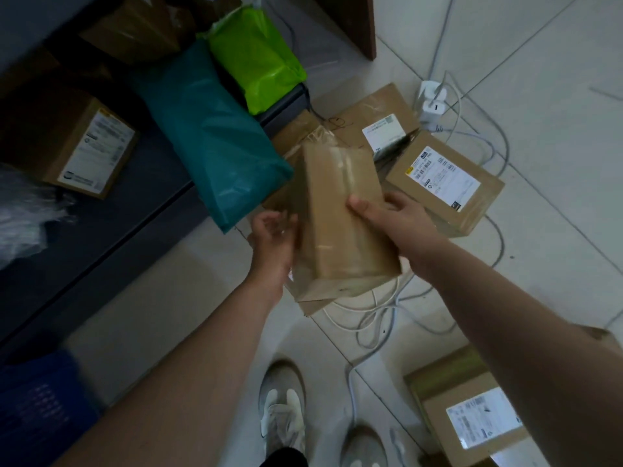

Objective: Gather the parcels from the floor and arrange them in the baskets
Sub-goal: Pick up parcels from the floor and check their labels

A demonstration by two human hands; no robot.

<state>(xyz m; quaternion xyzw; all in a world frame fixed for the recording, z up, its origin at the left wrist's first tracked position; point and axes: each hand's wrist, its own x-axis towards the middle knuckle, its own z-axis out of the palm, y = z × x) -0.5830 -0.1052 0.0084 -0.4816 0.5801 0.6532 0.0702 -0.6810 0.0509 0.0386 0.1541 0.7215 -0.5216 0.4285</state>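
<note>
You hold a brown parcel (340, 224) above the floor (556, 96), arms outstretched.
Your right hand (394, 217) grips its right edge, thumb on top; your left hand (269, 241) waits beside it, fingers (269, 218) loosely spread.

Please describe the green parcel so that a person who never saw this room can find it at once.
Start at the dark platform along the left side. At its far end, just beyond the large teal bag, lies the green parcel. It alone is bright lime plastic; its neighbours are teal plastic or brown cardboard.
</note>
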